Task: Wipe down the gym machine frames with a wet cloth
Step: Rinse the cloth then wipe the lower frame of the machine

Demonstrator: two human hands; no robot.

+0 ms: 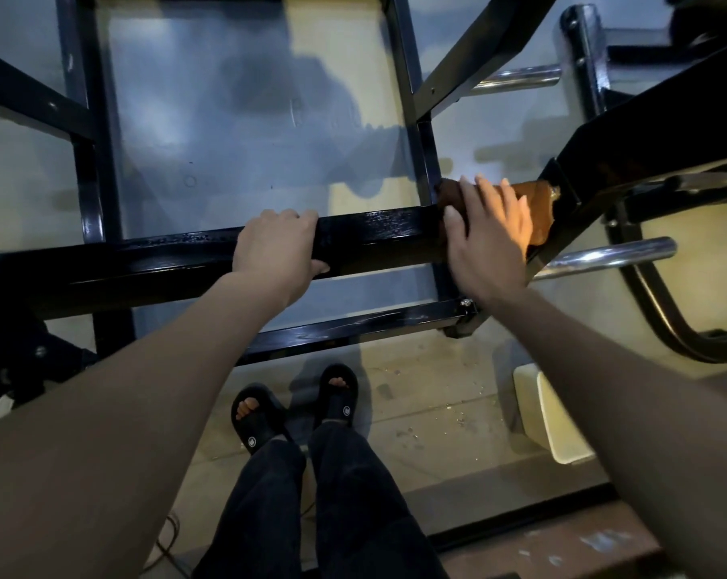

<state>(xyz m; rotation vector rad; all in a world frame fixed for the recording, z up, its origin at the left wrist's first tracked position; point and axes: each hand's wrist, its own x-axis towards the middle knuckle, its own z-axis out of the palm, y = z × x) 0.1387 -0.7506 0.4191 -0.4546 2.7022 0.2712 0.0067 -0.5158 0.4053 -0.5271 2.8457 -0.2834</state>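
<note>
- A black metal frame bar (pixel 378 231) of a gym machine is seen from above, running across the view from left to right.
- The bar is gripped by the left hand (pixel 276 248): its fingers are curled over the far edge and its thumb is hooked under the near edge.
- An orange-brown cloth (pixel 537 206) is draped over the right end of the bar, where it meets an angled black bracket (pixel 595 160).
- The cloth is pressed down by the right hand (pixel 489 240), which lies flat with its fingers straight and slightly spread, partly covering the cloth.
- Two chrome pegs (pixel 616 254) are seen jutting from the machine on the right.
- Below the bar, two feet in black sandals (pixel 338 397) are planted on a pale floor (pixel 428 394) strewn with small debris.
</note>
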